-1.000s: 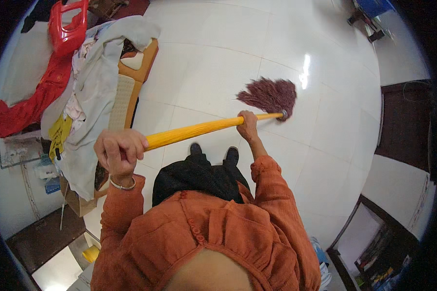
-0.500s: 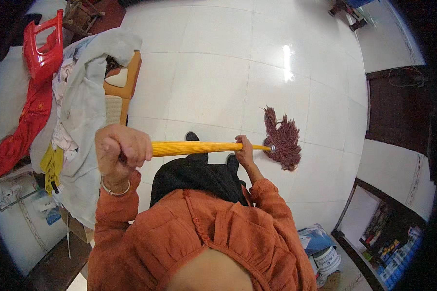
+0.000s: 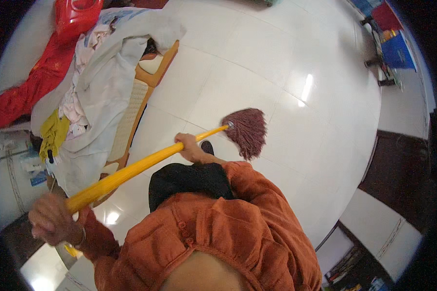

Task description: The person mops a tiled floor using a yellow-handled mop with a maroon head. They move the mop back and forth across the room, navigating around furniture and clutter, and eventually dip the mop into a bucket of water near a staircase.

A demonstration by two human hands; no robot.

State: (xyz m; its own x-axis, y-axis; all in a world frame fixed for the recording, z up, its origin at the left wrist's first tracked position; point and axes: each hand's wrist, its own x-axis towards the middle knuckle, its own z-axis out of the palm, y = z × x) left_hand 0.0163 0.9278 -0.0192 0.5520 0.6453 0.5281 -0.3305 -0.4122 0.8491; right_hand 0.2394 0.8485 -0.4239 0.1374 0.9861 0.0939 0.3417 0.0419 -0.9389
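Left hand (image 3: 52, 218) and right hand (image 3: 191, 147) are wrapped round the yellow mop handle (image 3: 131, 170); mop head (image 3: 247, 131) has been swung leftward over floor (image 3: 296, 179), just right of the shoe (image 3: 207, 146); another patch seems covered.

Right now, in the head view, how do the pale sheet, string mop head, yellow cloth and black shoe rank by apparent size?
Largest to smallest, as they look:
pale sheet
string mop head
yellow cloth
black shoe, partly hidden
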